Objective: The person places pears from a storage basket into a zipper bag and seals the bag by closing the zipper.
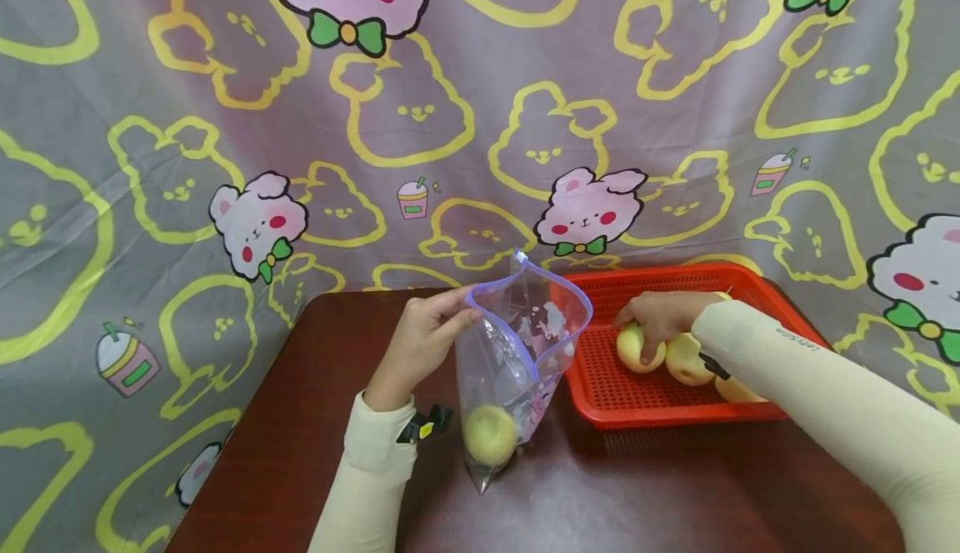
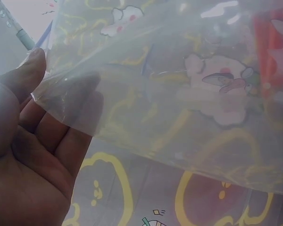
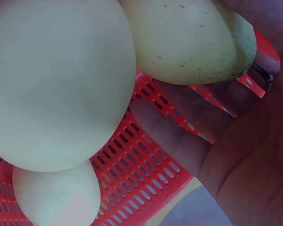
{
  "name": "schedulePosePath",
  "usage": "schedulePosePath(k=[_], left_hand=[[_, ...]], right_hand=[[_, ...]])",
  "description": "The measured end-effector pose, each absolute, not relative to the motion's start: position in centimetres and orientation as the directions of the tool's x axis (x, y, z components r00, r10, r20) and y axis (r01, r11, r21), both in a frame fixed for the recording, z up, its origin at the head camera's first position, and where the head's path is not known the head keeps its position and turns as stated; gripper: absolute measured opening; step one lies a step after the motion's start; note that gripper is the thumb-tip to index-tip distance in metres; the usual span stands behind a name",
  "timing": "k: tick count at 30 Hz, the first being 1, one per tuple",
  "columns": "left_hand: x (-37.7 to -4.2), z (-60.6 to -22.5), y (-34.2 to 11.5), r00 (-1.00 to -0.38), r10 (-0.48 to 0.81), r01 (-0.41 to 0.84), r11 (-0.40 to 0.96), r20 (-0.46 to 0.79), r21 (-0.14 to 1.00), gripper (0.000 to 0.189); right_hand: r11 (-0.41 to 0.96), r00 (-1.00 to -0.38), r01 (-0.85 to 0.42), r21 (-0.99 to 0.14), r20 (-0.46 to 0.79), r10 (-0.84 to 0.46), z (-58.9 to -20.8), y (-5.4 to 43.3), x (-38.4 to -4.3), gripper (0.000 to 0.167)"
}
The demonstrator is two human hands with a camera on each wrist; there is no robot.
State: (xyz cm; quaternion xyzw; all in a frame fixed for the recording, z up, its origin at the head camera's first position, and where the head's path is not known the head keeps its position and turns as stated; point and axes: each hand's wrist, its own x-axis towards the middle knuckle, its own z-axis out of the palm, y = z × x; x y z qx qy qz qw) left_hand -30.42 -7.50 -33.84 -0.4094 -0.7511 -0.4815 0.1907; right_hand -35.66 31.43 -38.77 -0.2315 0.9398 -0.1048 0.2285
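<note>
My left hand (image 1: 427, 336) pinches the rim of a clear zip bag (image 1: 480, 361) with a purple seal, thumb outside and fingers behind the film in the left wrist view. The bag's mouth gapes wide, and one yellow pear (image 1: 491, 434) lies at its bottom. Over the red basket (image 1: 600, 415), my right hand (image 1: 663, 315) grips a pale yellow pear (image 1: 636, 349) at the basket's left part. In the right wrist view this speckled pear (image 3: 193, 42) has a dark stem pointing at the palm, with fingers behind it and the thumb above.
More pears (image 1: 688, 361) lie in the basket, right of the gripped one, partly under the right forearm. The basket stands on a dark brown table (image 1: 600, 495), right of the bag. A printed cloth (image 1: 465, 136) hangs behind the table.
</note>
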Motion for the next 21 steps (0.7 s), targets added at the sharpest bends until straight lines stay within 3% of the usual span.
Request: schedulePosePath(k=[14,21], left_hand=[[-30.53,-33.88,-7.19,-0.587,0.433,0.803,0.200,0.685,0.561,0.028],[-30.41,-34.07,-7.19,-0.600,0.434,0.793,0.218,0.671,0.568,0.029]], right_hand=[[0.875,-0.798,-0.440,-0.201,-0.360,-0.484,-38.29,31.03,-35.24,0.068],[0.876,-0.808,-0.428,-0.220,-0.342,-0.481,-38.82,31.04,-35.03,0.065]])
